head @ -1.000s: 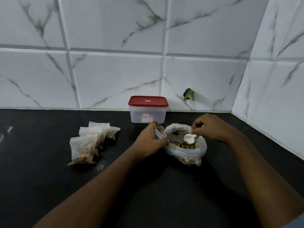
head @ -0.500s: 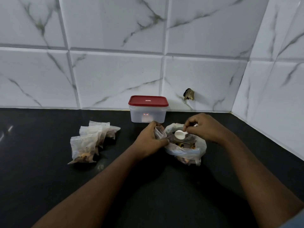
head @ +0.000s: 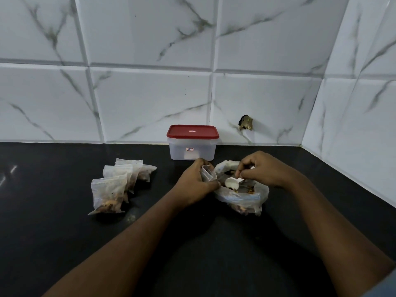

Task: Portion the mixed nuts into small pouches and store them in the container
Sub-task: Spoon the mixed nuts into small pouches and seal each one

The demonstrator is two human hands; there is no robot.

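Black counter (head: pixel 64 243): left hand (head: pixel 192 185) round pouch (head: pixel 207 173), right hand (head: pixel 263 170) with scoop (head: pixel 232 182)

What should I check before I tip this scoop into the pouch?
1. Grip on pouch: ok, left hand holds it beside the bag.
2. Mouth of pouch open: cannot tell.
3. Grip on scoop: ok, right hand pinches its handle over the bag.
4. Load in scoop: cannot tell, only white shows.
5. Mouth of bag open: ok, nuts show inside.
6. Top of container open for storing: not ok, lid is on.
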